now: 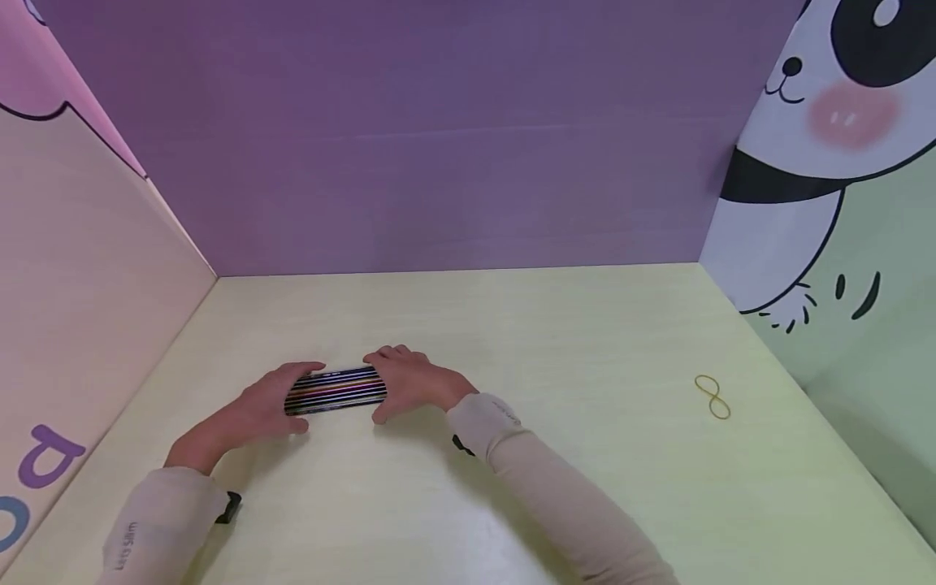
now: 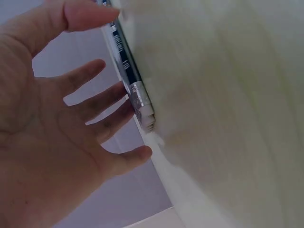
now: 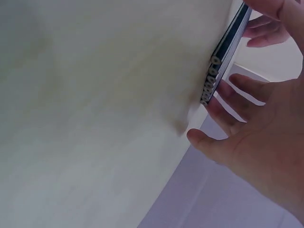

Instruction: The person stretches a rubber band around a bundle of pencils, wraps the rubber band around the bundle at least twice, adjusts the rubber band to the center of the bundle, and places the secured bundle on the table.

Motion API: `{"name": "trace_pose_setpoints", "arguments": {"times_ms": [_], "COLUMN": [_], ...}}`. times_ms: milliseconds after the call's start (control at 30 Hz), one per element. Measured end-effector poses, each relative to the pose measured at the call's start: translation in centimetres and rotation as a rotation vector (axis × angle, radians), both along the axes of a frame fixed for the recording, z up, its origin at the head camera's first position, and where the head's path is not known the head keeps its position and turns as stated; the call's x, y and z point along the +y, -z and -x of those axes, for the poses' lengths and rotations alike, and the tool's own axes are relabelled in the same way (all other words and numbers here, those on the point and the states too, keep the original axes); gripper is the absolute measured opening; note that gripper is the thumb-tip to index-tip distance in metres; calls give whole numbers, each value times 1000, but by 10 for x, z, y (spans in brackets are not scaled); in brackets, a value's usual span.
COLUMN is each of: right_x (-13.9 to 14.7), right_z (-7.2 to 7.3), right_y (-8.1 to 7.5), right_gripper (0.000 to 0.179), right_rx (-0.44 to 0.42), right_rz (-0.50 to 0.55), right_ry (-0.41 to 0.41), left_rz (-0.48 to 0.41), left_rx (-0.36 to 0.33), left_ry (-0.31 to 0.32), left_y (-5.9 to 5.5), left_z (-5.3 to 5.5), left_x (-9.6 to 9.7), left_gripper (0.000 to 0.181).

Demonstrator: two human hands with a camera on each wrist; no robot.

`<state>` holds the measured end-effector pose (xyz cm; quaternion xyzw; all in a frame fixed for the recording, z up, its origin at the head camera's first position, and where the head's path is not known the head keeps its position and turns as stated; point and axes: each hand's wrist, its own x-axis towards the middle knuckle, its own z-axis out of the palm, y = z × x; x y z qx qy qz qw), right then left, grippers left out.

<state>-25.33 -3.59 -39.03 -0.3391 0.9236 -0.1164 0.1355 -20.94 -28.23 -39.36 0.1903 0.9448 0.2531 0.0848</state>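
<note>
A row of unsharpened pencils [image 1: 336, 390], dark with light and coloured stripes, lies side by side between the two hands. My left hand [image 1: 266, 402] is at their left end, thumb on the near side and fingers on the far side. White erasers in silver ferrules [image 2: 142, 104] show at this end in the left wrist view, where the fingers are spread and fairly straight. At the opposite end, my right hand [image 1: 409, 382] frames the row in the same way. Blunt round pencil ends [image 3: 209, 83] appear beside its spread fingers in the right wrist view.
A thin yellow rubber band [image 1: 712, 396], twisted into a figure eight, lies on the pale table [image 1: 556, 349] at the right. A purple panel [image 1: 453, 162] stands behind the table, with printed side panels at left and right.
</note>
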Motion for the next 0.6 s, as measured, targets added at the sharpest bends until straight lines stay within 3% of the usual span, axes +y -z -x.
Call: {"name": "trace_pose_setpoints", "arguments": {"times_ms": [100,200,433,600], "right_x": [-3,-4,-13,-20], "right_z": [0,2,3,1], "right_y": [-1,0,2,0], "right_gripper": [71,58,41,32], "right_rx": [46,78,158,163], "right_rz": [-20,-27,-87,-115], "right_ry": [11,26,28,78], "left_rz": [136,199,270,293], "left_rx": [69,88,94,110], "left_ry": [-11,-18,-42,-33], "left_y": [-1,-3,-7,-4], "left_z": [-1,1,7,14], "left_x": [6,13,16,16], "left_gripper": [83,80,65,51]}}
